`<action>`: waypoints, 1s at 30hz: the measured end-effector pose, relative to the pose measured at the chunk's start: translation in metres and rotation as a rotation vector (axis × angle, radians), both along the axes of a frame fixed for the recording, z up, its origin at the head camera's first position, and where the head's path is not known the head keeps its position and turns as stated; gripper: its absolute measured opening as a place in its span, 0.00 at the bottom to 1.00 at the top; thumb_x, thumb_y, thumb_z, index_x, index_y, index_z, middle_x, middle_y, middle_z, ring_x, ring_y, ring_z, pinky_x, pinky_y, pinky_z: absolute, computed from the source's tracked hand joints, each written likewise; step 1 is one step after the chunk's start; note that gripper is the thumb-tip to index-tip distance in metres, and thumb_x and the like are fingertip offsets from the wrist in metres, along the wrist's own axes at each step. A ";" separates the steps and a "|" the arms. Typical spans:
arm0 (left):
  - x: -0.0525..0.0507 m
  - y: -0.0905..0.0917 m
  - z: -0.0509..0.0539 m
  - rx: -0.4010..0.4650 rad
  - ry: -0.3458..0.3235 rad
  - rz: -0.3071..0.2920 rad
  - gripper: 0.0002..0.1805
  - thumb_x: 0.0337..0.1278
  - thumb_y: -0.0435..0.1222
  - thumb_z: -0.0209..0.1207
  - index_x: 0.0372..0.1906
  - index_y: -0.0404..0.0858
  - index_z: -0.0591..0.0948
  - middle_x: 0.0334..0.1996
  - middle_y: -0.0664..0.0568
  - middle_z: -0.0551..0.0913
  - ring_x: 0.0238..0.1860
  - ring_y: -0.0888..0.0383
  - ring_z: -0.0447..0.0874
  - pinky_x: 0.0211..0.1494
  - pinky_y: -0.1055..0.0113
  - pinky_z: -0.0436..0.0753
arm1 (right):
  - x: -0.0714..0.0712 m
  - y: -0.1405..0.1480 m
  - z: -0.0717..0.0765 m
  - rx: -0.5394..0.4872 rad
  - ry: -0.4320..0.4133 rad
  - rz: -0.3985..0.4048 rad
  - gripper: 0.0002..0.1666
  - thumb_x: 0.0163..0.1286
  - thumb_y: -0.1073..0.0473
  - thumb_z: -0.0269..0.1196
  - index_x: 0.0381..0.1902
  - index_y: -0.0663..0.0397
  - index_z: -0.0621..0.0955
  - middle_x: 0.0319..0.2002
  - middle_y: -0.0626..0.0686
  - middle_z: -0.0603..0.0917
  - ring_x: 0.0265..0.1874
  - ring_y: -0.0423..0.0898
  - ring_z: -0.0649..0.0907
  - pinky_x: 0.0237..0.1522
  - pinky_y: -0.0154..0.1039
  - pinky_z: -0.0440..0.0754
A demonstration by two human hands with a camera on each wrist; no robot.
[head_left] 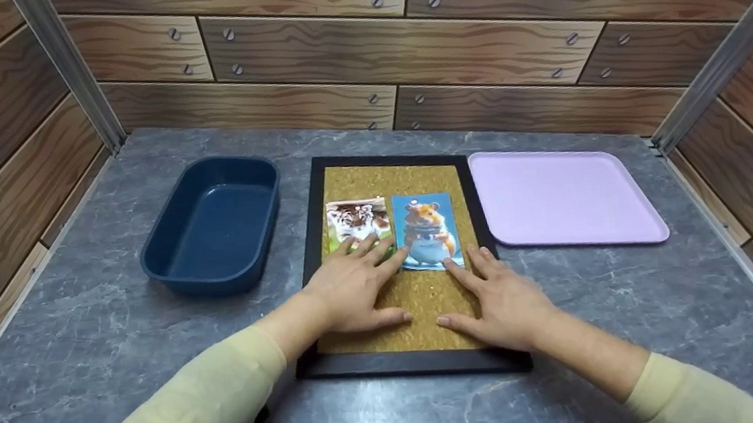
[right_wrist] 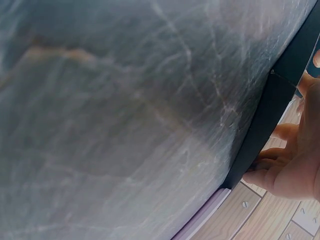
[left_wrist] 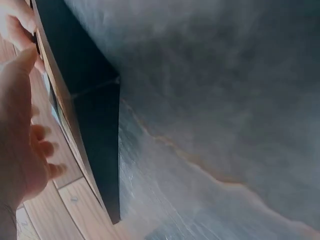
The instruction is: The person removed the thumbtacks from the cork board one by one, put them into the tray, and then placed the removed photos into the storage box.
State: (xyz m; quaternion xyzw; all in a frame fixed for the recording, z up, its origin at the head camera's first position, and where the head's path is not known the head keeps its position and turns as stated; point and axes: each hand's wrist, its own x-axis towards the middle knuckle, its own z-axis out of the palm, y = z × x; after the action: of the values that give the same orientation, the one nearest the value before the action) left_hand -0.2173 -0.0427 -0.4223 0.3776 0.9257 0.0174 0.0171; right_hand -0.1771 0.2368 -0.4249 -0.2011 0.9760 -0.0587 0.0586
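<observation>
Hamster card [head_left: 426,227] and left card [head_left: 358,220] lie side by side, nearer board's [head_left: 411,360] far edge; left hand [head_left: 354,289] and right hand [head_left: 510,304], both spread, at their near edges. Sideways drag could skew them.

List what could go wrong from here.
Left hand overlaps both the left picture and the hamster picture; a sideways slide might skew them.
Right hand has a fingertip by the hamster picture's lower-right corner and might bend it.
Lilac tray sits close beside the corkboard; a shifted board could bump it.
</observation>
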 end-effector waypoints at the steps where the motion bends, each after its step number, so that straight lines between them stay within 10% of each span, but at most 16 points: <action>1: -0.003 0.001 0.000 0.000 -0.001 -0.017 0.56 0.68 0.75 0.46 0.88 0.45 0.53 0.85 0.42 0.54 0.83 0.39 0.52 0.82 0.39 0.55 | 0.000 0.000 0.000 0.000 0.002 0.001 0.59 0.70 0.16 0.52 0.85 0.46 0.63 0.81 0.71 0.55 0.80 0.70 0.57 0.66 0.76 0.71; 30: -0.033 0.012 -0.006 -0.089 -0.117 -0.113 0.57 0.62 0.80 0.45 0.88 0.54 0.52 0.87 0.52 0.45 0.85 0.45 0.44 0.85 0.47 0.52 | -0.001 0.000 -0.001 0.018 -0.013 -0.003 0.60 0.69 0.14 0.50 0.85 0.44 0.62 0.82 0.70 0.56 0.80 0.69 0.57 0.63 0.76 0.73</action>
State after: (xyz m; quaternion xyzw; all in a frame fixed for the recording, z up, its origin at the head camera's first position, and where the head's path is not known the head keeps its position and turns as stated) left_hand -0.2502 -0.0311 -0.4281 0.4262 0.9003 -0.0030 0.0887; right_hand -0.1777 0.2369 -0.4257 -0.1990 0.9764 -0.0512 0.0666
